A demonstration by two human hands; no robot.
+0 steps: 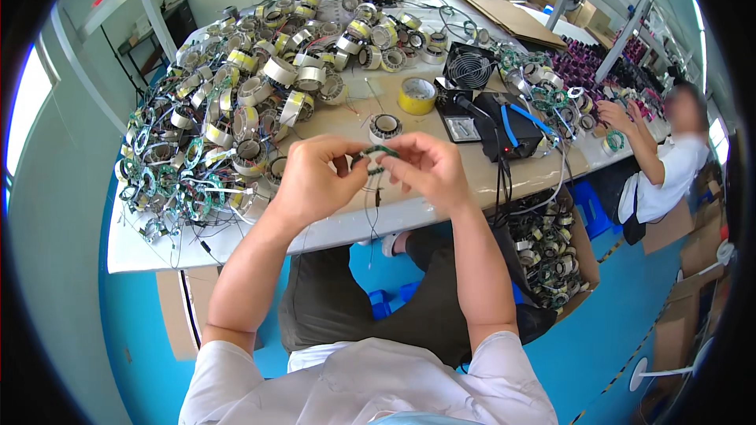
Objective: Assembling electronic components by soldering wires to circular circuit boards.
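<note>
Green and ring-shaped, a small board [383, 149] is up in the air between the two hands, over the near edge of the surface [339, 123], with thin wires [376, 198] trailing below it. The left hand [319, 177] pinches it at its left side, thumb against bent index, the other fingers curled in. The right hand [429, 169] meets it from the other side, its thumb and index closed to a narrow gap about the rim, the rest loosely bent; the exact contact of those tips is blurred. Just beyond the hands a coil [385, 126] sits on the brown covering, and farther back lies a yellow roll [417, 96]. To its right are a black fan [469, 70] and a black box [490, 135], with a blue-handled tool [509, 127] at the box. A big heap of coils [279, 70], white and yellow, fills the left and back of the surface, with many green rings [193, 153] tangled in wire along its left part. More coils lie in a carton [588, 256] below the right side, on the blue floor [614, 330]. At the far right a co-worker [669, 169] in white sits with hands raised by another cluster of parts, near a green ring lying at the edge.
</note>
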